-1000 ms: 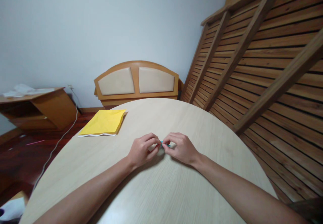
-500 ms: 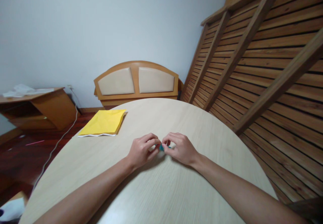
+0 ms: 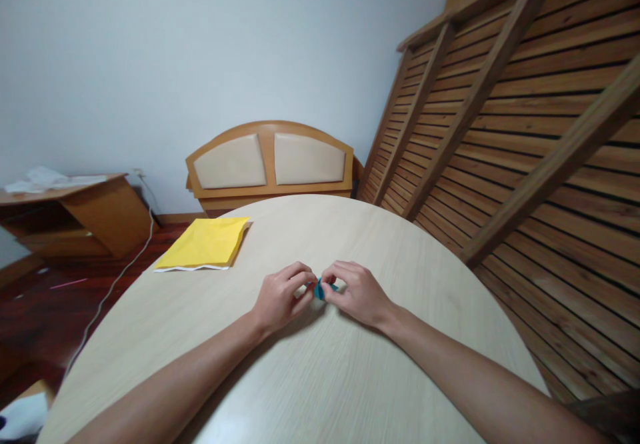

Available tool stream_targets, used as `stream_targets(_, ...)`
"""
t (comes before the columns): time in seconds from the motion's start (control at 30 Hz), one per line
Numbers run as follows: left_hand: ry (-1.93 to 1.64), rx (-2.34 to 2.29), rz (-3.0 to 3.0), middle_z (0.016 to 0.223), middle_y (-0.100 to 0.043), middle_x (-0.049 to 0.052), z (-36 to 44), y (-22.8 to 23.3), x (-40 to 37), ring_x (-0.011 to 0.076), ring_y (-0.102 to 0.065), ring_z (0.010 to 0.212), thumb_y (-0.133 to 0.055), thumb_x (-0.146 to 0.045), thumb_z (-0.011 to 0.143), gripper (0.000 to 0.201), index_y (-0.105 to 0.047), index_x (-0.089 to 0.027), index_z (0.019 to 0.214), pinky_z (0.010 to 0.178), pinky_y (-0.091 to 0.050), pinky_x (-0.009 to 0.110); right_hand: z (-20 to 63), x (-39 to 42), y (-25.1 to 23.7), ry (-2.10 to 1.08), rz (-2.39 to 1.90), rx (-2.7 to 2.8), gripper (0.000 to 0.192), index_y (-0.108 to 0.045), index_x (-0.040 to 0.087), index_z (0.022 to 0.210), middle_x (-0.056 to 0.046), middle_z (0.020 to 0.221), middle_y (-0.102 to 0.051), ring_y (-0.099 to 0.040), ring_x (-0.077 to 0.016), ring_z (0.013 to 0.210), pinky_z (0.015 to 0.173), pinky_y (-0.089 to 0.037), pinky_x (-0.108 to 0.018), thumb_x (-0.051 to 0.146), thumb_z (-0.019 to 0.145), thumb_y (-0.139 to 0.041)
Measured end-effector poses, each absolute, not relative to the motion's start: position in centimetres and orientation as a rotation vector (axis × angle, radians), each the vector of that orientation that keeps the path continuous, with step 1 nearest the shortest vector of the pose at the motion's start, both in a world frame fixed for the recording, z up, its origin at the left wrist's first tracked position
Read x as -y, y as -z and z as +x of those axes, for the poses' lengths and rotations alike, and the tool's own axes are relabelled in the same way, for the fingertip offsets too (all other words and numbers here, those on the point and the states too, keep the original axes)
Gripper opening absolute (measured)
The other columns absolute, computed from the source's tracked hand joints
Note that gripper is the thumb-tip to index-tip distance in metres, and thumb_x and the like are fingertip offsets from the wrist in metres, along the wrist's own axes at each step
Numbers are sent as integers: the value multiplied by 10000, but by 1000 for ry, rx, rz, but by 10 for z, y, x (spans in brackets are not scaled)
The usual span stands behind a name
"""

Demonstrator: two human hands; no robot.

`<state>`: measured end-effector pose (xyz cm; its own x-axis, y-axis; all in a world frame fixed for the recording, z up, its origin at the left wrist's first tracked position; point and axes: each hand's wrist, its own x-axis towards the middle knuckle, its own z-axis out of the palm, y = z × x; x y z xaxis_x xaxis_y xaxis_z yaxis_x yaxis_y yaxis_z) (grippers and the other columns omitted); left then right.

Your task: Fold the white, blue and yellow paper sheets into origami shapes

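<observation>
A small teal folded paper piece (image 3: pixel 320 289) is pinched between the fingertips of both hands, just above the round pale wooden table (image 3: pixel 320 377). My left hand (image 3: pixel 281 297) grips its left side and my right hand (image 3: pixel 356 292) grips its right side. Most of the piece is hidden by my fingers. The hands meet near the middle of the tabletop.
A stack of yellow paper sheets (image 3: pixel 206 244) lies on the table at the far left. Beyond the table stand a wooden headboard (image 3: pixel 270 161), a slatted wooden bed frame (image 3: pixel 520 131) leaning at the right, and a low wooden cabinet (image 3: pixel 75 214) at the left. A white cable (image 3: pixel 117 281) runs over the floor.
The hands have stayed in place. The fingertips have shifted slightly and a little more of the teal paper shows between them.
</observation>
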<state>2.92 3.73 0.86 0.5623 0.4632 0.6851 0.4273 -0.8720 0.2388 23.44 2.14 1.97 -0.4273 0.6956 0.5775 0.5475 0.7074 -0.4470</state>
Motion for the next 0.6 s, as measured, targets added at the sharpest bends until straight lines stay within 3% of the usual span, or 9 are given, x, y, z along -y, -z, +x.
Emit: stream_targets(0.6,-1167,-853,2597,860,-703,48,29,-7,-39,131,-656,722,-477,-173,939,160,-626,-175,996,591,-535,211,238,-24,-17,-243,-1019,2147,94,-629,206,836,-15,836,-666,-597,-177,821,770,-449,-295,114,825,-611)
